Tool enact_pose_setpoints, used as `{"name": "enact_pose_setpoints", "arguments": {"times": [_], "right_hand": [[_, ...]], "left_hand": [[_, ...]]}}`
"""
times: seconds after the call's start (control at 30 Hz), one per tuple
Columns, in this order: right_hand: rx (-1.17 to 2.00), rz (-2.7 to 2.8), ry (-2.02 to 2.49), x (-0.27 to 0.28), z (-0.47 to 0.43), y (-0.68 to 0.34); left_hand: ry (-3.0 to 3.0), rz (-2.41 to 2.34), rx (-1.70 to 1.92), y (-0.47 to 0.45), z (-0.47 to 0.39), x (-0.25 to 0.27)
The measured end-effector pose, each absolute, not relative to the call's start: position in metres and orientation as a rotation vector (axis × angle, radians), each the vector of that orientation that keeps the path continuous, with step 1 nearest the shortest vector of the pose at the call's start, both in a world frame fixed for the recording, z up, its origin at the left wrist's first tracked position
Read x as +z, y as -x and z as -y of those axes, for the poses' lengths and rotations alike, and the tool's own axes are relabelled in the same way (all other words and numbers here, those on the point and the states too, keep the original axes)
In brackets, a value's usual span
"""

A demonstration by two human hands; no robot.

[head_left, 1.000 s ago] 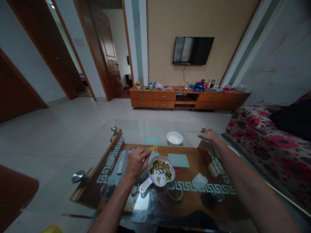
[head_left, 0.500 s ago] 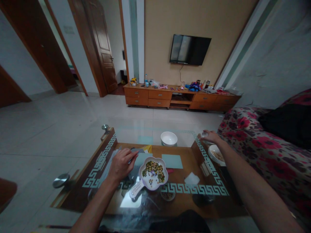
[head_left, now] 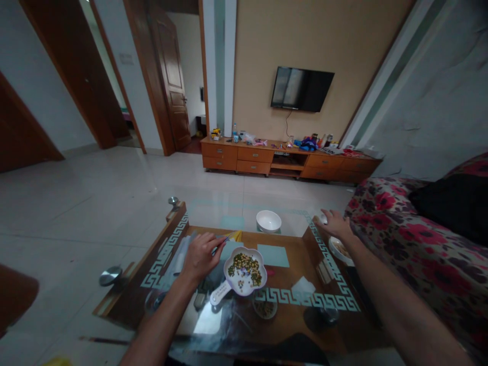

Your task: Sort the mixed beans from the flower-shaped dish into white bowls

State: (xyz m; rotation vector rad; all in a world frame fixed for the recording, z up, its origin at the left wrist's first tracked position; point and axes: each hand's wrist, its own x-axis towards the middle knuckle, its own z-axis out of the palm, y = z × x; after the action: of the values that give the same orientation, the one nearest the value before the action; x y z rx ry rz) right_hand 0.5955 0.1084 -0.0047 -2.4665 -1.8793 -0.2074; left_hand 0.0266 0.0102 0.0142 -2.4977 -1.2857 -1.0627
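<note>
Fingers of left hand [head_left: 200,257] pinch 1 thin tool [head_left: 228,238] — right hand [head_left: 337,224] unclear — dish [head_left: 249,290] handle's [head_left: 220,293] lettering illegible.

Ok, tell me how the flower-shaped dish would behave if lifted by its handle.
The flower-shaped dish looks rigid, so it probably won't sag. The handle sticks out at one side, so the far end may dip. The loose green and yellow pieces could slide if tilted.

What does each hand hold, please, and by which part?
The left hand pinches a slim tool behind its exposed tip. The right hand is at a small pale object; whether gripped, I cannot tell.
</note>
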Motion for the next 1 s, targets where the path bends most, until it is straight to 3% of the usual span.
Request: {"name": "enact_pose_setpoints", "arguments": {"times": [0.1, 0.3, 0.5, 1.0], "right_hand": [[-0.274, 2.074, 2.297, -0.002, -0.112, -0.558], [-0.101, 2.200, 1.820, 0.003, -0.128, -0.433], [0.107, 2.203, 1.948, -0.008, -0.136, -0.355], [0.141, 2.120, 1.872, -0.010, -0.072, -0.346]], "left_hand": [[2.482, 1.309, -1.055, -0.034, -0.008, 0.015], [2.496, 1.267, -1.267, -0.057, 0.002, 0.022], [2.514, 1.458, -1.428, -0.079, 0.010, 0.033], [2.730, 1.893, -0.914, -0.076, 0.020, 0.051]]}}
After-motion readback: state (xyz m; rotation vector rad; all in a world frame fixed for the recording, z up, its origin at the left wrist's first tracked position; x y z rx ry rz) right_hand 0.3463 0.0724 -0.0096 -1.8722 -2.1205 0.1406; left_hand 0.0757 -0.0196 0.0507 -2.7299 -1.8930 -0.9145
